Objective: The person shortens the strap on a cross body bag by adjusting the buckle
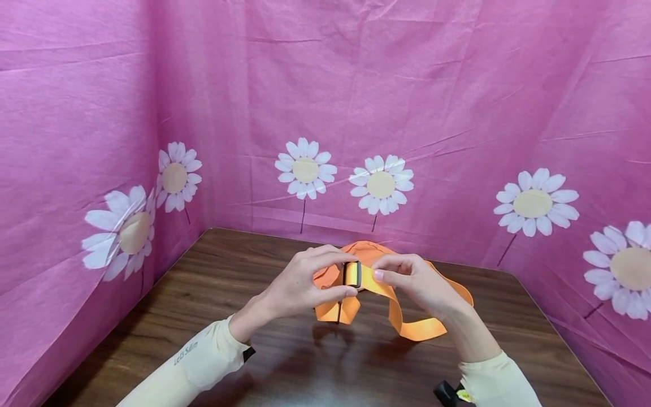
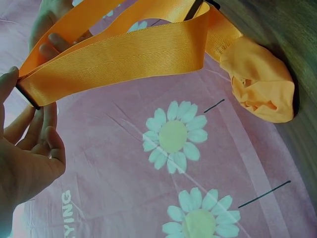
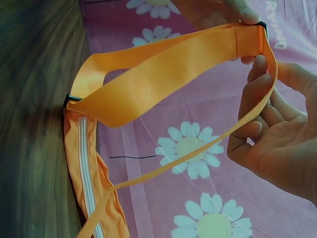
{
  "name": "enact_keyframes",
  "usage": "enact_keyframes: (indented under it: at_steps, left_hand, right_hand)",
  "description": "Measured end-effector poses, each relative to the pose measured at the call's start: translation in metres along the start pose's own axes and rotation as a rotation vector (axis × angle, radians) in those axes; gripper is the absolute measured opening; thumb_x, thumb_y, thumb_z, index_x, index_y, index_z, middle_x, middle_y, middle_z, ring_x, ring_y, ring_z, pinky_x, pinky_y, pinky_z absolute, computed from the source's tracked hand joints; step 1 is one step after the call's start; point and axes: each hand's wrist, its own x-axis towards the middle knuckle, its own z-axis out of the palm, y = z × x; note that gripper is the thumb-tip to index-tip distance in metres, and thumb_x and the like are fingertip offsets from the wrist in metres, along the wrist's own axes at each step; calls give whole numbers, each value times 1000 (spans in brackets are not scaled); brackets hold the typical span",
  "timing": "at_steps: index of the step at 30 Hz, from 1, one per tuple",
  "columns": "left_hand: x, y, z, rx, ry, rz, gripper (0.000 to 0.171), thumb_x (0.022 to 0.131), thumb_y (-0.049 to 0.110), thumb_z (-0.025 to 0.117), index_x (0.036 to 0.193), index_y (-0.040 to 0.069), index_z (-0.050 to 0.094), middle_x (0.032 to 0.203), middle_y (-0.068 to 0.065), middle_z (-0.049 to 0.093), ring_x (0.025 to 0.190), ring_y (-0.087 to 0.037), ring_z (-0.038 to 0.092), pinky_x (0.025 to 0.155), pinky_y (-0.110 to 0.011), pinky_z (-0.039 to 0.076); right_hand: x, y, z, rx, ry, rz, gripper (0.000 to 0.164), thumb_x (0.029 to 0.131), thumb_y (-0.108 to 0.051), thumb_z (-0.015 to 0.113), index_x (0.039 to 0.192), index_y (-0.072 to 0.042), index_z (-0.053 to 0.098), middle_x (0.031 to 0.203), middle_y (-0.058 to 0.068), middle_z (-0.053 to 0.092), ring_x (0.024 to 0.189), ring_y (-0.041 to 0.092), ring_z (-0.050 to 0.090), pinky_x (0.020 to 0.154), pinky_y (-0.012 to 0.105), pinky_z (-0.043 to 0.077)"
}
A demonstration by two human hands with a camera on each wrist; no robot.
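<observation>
My left hand (image 1: pixel 297 285) pinches a black slide buckle (image 1: pixel 359 275) between thumb and fingertips, above the table. An orange webbing strap (image 1: pixel 381 289) runs through the buckle, and my right hand (image 1: pixel 424 284) pinches it just to the right. The strap's loose end (image 1: pixel 424 329) hangs below that hand. Behind both hands lies an orange fabric bag (image 1: pixel 367 250), partly hidden by them. In the right wrist view the bag has a pale zipper (image 3: pixel 87 168), and a second black ring (image 3: pixel 72 98) joins the strap to it. Bunched orange fabric (image 2: pixel 265 87) shows in the left wrist view.
A dark wood-grain table (image 1: pixel 244 265) lies under everything. Pink cloth (image 1: pixel 315 85) with printed daisies stands around its back and sides. A black wrist-camera part (image 1: pixel 446 393) sits by the right sleeve.
</observation>
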Motion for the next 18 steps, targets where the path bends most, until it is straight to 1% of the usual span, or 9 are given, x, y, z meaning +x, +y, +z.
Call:
enact_keyframes:
  at_steps: [4,8,10,14,18]
  left_hand:
    - [0,0,-1,12,-15,-18,49,87,29,84,130,14,67,116,9,66,107,-8,60,92,-41,45]
    - [0,-1,1,-9,-23,-11,49,87,27,85,130,13,66,110,10,65,101,-11,62,90,-42,46]
    - [-1,-1,2,-18,-24,-5,49,87,26,85,130,12,66,109,10,64,100,-12,62,89,-41,46]
    - [-1,-1,3,-27,-27,4,50,87,25,85,132,13,65,109,9,64,101,-9,60,89,-38,47]
    - [0,-1,2,-24,-31,9,51,87,25,85,132,13,65,112,8,65,104,-7,59,92,-36,47]
  right_hand:
    - [-1,1,-1,11,-3,1,17,100,-16,66,111,-4,72,87,5,56,88,21,53,78,38,46]
    - [-2,1,2,51,-13,-20,16,100,-12,66,111,-2,71,85,3,54,83,18,51,73,34,45]
    - [-1,2,4,76,-21,-27,15,99,-11,66,110,-1,71,82,1,52,81,17,49,71,32,43]
    - [0,3,5,107,-34,-41,12,99,-9,65,107,-1,71,77,-1,48,75,15,46,67,30,40]
    - [1,2,5,158,-65,-67,11,100,-6,62,107,-1,69,70,0,41,64,20,37,57,31,33]
